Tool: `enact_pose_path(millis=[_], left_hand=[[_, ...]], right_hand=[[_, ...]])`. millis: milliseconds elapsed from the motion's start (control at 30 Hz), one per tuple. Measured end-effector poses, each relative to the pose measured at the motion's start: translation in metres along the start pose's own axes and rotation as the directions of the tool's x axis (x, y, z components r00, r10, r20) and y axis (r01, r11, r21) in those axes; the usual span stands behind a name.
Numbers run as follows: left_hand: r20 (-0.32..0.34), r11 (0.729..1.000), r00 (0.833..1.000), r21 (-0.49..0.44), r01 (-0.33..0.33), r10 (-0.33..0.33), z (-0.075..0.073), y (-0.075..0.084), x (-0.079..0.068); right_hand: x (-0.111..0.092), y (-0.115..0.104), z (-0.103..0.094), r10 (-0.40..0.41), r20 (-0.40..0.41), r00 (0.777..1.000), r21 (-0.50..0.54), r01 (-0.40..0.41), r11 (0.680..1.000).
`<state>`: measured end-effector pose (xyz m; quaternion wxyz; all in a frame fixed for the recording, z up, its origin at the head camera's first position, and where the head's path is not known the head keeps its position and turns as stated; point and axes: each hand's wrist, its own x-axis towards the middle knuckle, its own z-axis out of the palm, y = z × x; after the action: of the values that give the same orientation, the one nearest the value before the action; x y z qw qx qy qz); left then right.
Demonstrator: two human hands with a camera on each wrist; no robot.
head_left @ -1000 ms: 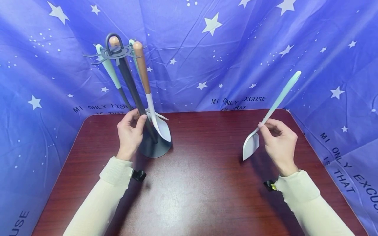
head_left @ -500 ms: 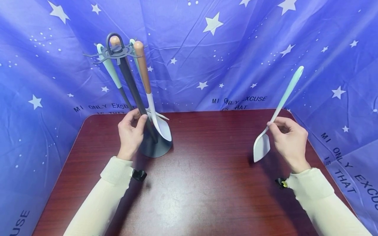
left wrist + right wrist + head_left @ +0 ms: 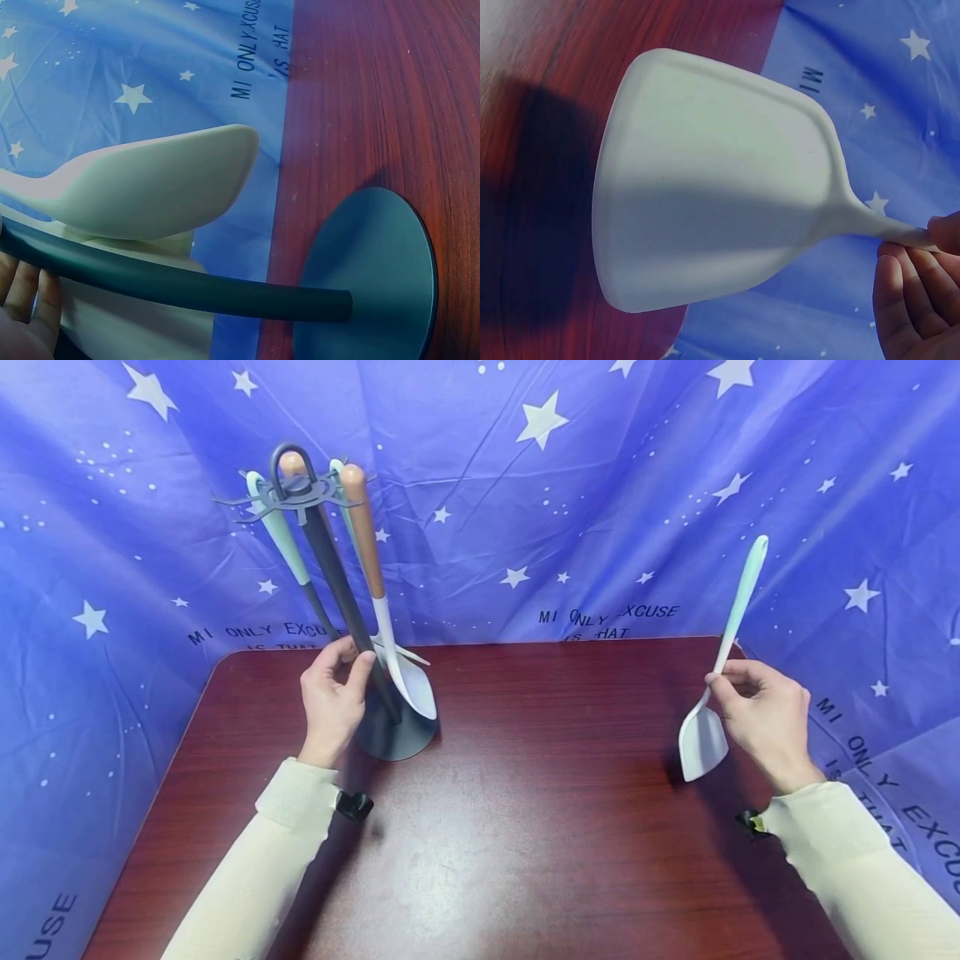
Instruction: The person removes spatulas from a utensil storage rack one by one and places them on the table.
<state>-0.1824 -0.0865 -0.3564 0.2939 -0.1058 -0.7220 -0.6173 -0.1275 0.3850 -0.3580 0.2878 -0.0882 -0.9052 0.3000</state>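
Note:
At the left of the head view stands a dark utensil rack with a round base and a hooked top. My left hand grips its post low down, fingers round it. From the hooks hang a wooden-handled white spatula, a mint-handled utensil and others partly hidden behind the post. Over on the right, my right hand pinches the neck of a mint-handled spatula. Its pale blade points down, and fills much of the right wrist view.
A dark red wooden table lies under both hands. Blue star-patterned cloth hangs behind it and at both sides, close to the table's edges.
My right hand has moved to the right with the mint-handled spatula, which has turned so its blade faces more toward the head camera. The left hand and the rack stay put.

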Motion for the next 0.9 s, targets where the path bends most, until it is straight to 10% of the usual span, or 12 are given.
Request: enact_pose_path(millis=[900], left_hand=[[-0.005, 1.000, 1.000, -0.025, -0.003, 0.003, 0.001, -0.001, 0.000]], right_hand=[[0.014, 0.044, -0.016, 0.028, 0.122, 0.992, -0.152, -0.009, 0.988]])
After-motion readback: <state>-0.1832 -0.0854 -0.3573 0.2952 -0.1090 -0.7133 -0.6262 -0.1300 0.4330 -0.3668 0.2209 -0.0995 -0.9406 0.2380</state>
